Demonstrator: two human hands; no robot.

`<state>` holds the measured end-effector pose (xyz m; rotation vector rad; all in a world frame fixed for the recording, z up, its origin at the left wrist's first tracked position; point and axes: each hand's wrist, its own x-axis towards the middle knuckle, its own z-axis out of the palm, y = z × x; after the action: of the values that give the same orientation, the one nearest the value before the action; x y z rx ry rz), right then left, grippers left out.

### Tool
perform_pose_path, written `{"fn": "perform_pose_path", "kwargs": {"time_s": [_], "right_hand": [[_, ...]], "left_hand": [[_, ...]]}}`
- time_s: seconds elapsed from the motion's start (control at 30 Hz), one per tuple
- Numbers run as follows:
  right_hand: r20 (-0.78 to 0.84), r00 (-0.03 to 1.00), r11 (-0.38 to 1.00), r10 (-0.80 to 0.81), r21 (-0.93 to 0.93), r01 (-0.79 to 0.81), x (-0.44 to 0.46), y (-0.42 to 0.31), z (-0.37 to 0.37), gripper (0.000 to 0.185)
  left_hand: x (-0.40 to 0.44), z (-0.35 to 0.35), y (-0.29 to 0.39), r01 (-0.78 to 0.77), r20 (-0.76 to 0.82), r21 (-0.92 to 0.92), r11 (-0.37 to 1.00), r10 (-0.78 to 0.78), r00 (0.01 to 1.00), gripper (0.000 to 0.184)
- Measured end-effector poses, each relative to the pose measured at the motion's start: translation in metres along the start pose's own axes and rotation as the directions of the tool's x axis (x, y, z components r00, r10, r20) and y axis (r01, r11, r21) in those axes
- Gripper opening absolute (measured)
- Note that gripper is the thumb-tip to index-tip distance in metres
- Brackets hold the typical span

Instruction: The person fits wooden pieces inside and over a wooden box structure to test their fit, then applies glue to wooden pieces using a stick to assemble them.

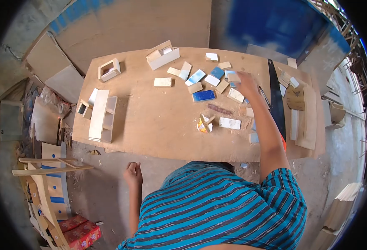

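Observation:
Over the right part of the wooden table [150, 112], my right hand [245, 84] reaches into a group of small wood blocks. Its fingers are at a small pale block [233, 78] and look closed on it. Around it lie a blue-topped block [217, 72], a white-topped block [212, 80] and a dark blue block [203, 96]. My left hand [133, 173] hangs below the table's front edge, away from the blocks, with its fingers curled together; nothing shows in it.
A long open wooden box [98, 116] stands at the table's left, with smaller boxes [109, 70] behind. A handsaw [276, 100] lies at the right. Near the front are a small cup [204, 124] and a white block [229, 123]. Wooden boards [308, 118] lie far right.

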<state>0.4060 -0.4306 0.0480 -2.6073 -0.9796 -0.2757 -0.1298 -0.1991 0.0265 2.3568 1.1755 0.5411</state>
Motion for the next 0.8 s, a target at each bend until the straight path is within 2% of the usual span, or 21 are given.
{"fn": "perform_pose_path", "kwargs": {"time_s": [0.03,0.13,0.27,0.33,0.43,0.53,0.57,0.67,0.73,0.77,0.8], "right_hand": [[0.075,0.997,1.000,0.006,-0.008,-0.006,0.005,0.001,0.003,0.049],[0.140,0.986,0.995,0.095,-0.012,-0.094,0.016,0.018,-0.018,0.051],[0.108,0.971,0.968,0.213,-0.162,-0.194,0.014,0.046,-0.030,0.053],[0.070,0.968,0.964,0.240,-0.137,-0.229,0.015,0.070,-0.013,0.052],[0.113,0.959,0.965,0.259,-0.082,-0.251,0.015,0.085,-0.005,0.050],[0.066,0.972,0.973,0.225,-0.063,-0.221,0.010,0.091,0.000,0.050],[0.104,0.966,0.971,0.238,-0.031,-0.236,0.009,0.091,-0.003,0.050],[-0.018,0.981,0.974,0.193,0.121,-0.189,0.000,0.109,0.006,0.051],[-0.077,0.973,0.974,0.220,0.077,-0.214,-0.008,0.117,-0.003,0.053],[-0.177,0.955,0.946,0.238,0.265,-0.187,-0.012,0.146,0.015,0.052],[-0.211,0.954,0.956,0.211,0.248,-0.156,-0.017,0.143,0.001,0.052]], "left_hand": [[0.000,0.001,0.003,-0.009,-0.002,-0.020,1.000,0.009,1.000,0.016],[-0.002,-0.002,0.001,0.013,-0.027,-0.048,0.999,-0.014,1.000,0.012],[0.007,-0.015,0.020,0.023,-0.020,-0.086,0.996,-0.025,1.000,0.007],[0.019,-0.018,0.037,-0.027,-0.024,-0.081,0.996,0.026,0.999,0.005],[0.039,-0.024,0.061,-0.137,-0.002,-0.124,0.983,0.138,0.990,0.004],[0.052,-0.032,0.078,-0.139,0.006,-0.173,0.975,0.142,0.990,0.004],[0.055,-0.034,0.078,-0.146,0.003,-0.145,0.979,0.148,0.989,0.005],[0.066,-0.050,0.070,-0.126,-0.046,-0.065,0.990,0.124,0.991,0.011],[0.080,-0.062,0.048,-0.148,-0.231,-0.020,0.989,0.139,0.963,0.015],[0.089,-0.069,0.036,-0.136,-0.331,-0.016,0.991,0.123,0.936,0.015],[0.099,-0.079,0.026,-0.115,-0.394,0.017,0.993,0.113,0.912,0.015]]}}
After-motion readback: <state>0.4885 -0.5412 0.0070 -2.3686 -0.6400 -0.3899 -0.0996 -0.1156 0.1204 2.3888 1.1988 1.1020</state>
